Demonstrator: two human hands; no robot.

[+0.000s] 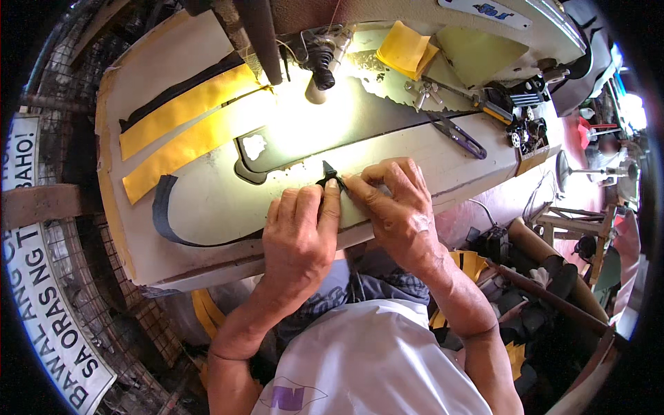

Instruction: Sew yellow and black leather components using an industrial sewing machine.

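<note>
A long black fabric strip (163,213) curves along the left of the pale sewing table (207,221) and runs under my left hand (299,225). At the middle of the table my left thumb and fingers pinch its small dark folded end. From the other side my right hand (398,207) closes its thumb and fingertips on the same bunched end, whose pointed tip sticks out beyond them. The two hands nearly touch. Exactly how the strip is folded is hidden by my fingers.
Yellow strips (187,155) lie at the left. The sewing machine (512,28) and a lit lamp (317,90) stand at the back. Thread snips (460,136), a screwdriver (492,109) and a box of small metal parts (529,142) sit at right. A yellow piece (404,50) lies behind.
</note>
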